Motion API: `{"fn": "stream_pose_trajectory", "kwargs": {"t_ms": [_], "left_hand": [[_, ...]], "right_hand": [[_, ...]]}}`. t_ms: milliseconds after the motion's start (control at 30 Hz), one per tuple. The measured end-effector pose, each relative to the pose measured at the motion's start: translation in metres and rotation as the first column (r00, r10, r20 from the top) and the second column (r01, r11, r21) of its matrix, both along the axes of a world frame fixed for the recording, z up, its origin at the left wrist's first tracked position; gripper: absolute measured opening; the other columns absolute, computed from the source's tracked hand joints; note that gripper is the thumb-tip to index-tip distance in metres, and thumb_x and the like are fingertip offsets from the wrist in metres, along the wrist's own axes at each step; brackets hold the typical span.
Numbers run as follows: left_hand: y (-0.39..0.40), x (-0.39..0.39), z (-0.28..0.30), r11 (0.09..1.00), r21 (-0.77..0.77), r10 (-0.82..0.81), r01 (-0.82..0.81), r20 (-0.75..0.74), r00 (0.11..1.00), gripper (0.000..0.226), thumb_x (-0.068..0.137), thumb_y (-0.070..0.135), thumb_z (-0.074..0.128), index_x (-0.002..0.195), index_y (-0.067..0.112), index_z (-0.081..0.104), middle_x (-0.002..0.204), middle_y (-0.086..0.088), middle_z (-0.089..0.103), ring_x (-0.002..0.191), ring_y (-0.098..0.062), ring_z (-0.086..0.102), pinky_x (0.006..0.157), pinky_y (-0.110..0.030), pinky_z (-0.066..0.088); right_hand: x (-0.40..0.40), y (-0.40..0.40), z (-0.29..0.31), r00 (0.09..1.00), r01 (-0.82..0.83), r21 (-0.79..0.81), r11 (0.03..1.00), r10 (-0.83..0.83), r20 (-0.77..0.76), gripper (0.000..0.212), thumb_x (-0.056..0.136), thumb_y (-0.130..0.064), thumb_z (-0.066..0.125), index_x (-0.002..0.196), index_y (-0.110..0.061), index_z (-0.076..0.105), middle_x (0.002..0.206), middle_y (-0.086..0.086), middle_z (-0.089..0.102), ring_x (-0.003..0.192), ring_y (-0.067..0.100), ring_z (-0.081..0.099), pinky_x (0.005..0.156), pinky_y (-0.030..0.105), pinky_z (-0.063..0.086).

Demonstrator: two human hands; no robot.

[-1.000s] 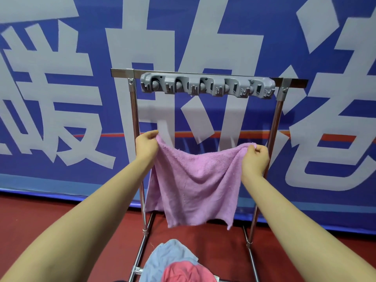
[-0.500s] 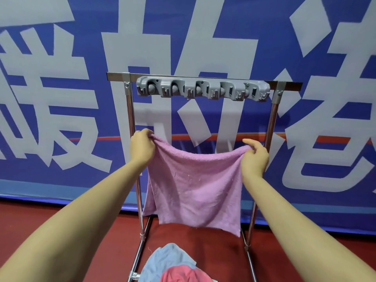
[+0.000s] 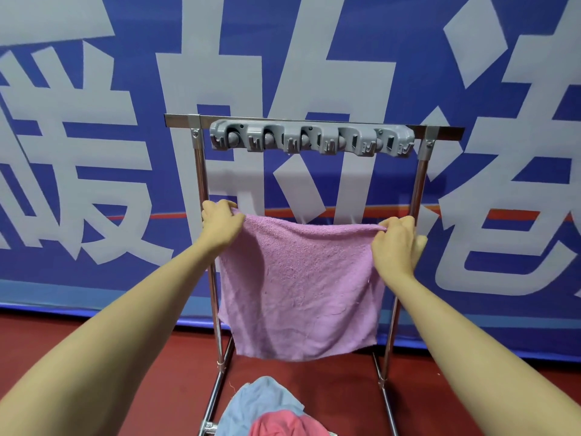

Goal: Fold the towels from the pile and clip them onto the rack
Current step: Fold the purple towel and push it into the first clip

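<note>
A pink towel [image 3: 298,287] hangs flat in front of the metal rack [image 3: 201,190], held up by its two top corners. My left hand [image 3: 220,225] pinches the top left corner and my right hand [image 3: 394,243] pinches the top right corner. The towel's top edge is stretched nearly straight, well below the grey clip bar [image 3: 309,141] fixed under the rack's top rail. All the clips on that bar hold nothing. At the bottom of the view lies the pile, with a light blue towel [image 3: 257,401] and a red-pink towel [image 3: 283,424].
A blue banner with large white characters [image 3: 94,152] fills the wall behind the rack. The floor [image 3: 47,335] is dark red. The rack's two legs [image 3: 385,394] run toward me on either side of the pile.
Both hands have pulled apart, stretching the towel's sagging top edge straight. The towel now hangs flat and square instead of bunched on the left.
</note>
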State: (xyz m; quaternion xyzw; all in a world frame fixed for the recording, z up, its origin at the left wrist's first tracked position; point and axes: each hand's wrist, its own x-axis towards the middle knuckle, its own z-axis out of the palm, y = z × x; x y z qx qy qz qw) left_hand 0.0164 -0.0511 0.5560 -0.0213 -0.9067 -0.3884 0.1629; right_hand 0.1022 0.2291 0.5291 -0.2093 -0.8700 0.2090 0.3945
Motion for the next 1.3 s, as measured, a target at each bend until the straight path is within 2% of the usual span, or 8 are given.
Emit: {"fn": "stream_pose_trajectory", "kwargs": {"t_ms": [100,233,367,467,700,1000,1167,1300], "left_hand": [[-0.005,0.0,-0.003,0.947,-0.317,-0.039,0.06,0.074,0.997,0.041,0.082,0.014,0.058,0.12,0.004,0.045,0.123,-0.019,0.031,0.115,-0.035,0.034,0.101,-0.04,0.034],[-0.01,-0.003,-0.009,0.921,-0.381,-0.102,0.081,-0.035,0.994,0.012,0.092,0.007,0.044,0.092,-0.003,0.051,0.102,-0.014,0.039,0.085,-0.032,0.045,0.083,-0.039,0.046],[-0.014,0.001,-0.007,0.849,-0.523,-0.066,-0.072,-0.24,0.969,0.022,0.095,0.02,0.05,0.096,0.003,0.064,0.11,-0.015,0.043,0.097,-0.035,0.044,0.071,-0.039,0.042],[-0.016,0.002,-0.001,0.761,-0.64,-0.09,-0.109,-0.271,0.958,0.023,0.096,0.013,0.047,0.105,0.004,0.066,0.107,-0.017,0.053,0.097,-0.036,0.049,0.076,-0.04,0.04],[-0.014,0.006,0.002,0.838,-0.544,-0.189,0.05,-0.201,0.961,0.017,0.089,-0.003,0.041,0.104,0.001,0.048,0.107,-0.018,0.05,0.089,-0.034,0.051,0.075,-0.04,0.043],[-0.014,0.006,-0.003,0.733,-0.68,-0.132,0.025,-0.106,0.986,0.022,0.083,0.005,0.048,0.105,0.004,0.043,0.107,-0.014,0.042,0.091,-0.028,0.039,0.078,-0.036,0.032],[-0.022,0.005,-0.003,0.769,-0.613,-0.243,0.183,-0.015,0.97,0.017,0.081,-0.01,0.041,0.091,0.002,0.046,0.102,-0.019,0.051,0.086,-0.031,0.047,0.069,-0.035,0.036],[-0.026,0.007,-0.002,0.812,-0.574,-0.213,0.107,-0.121,0.969,0.02,0.077,-0.01,0.045,0.087,0.0,0.059,0.091,-0.016,0.061,0.085,-0.034,0.056,0.06,-0.033,0.036]], "right_hand": [[0.0,-0.004,-0.001,1.0,0.031,0.062,0.998,-0.031,0.0,0.013,0.088,-0.001,0.05,0.091,-0.008,0.06,0.1,0.011,0.053,0.09,0.027,0.051,0.084,0.039,0.034],[-0.001,-0.005,-0.004,1.0,0.029,0.163,0.986,-0.029,0.003,0.013,0.084,0.003,0.052,0.085,-0.009,0.055,0.096,0.009,0.051,0.09,0.027,0.048,0.082,0.038,0.035],[0.0,-0.002,0.0,0.998,-0.069,0.199,0.978,0.064,0.03,0.014,0.087,0.003,0.052,0.093,-0.01,0.053,0.089,0.006,0.054,0.084,0.025,0.053,0.081,0.037,0.037],[0.001,-0.002,0.005,0.99,-0.11,0.167,0.98,0.093,0.109,0.024,0.09,0.0,0.054,0.113,-0.007,0.053,0.107,0.011,0.054,0.095,0.029,0.053,0.086,0.041,0.045],[-0.004,0.003,0.014,0.965,-0.059,0.374,0.925,-0.042,0.257,0.02,0.092,-0.004,0.048,0.106,-0.008,0.062,0.105,0.01,0.061,0.099,0.026,0.055,0.093,0.039,0.035],[-0.002,-0.002,0.01,0.981,-0.09,0.255,0.963,0.041,0.189,0.006,0.091,-0.005,0.055,0.093,-0.007,0.06,0.091,0.01,0.063,0.084,0.027,0.058,0.085,0.04,0.038],[-0.001,-0.001,0.008,0.976,-0.129,0.159,0.979,0.097,0.193,0.009,0.092,-0.006,0.053,0.101,-0.009,0.054,0.092,0.009,0.063,0.083,0.029,0.06,0.088,0.043,0.039],[0.0,0.004,0.006,0.962,-0.119,0.193,0.974,0.065,0.264,0.021,0.092,-0.005,0.043,0.098,-0.009,0.063,0.101,0.009,0.06,0.09,0.028,0.057,0.089,0.042,0.035]]}}
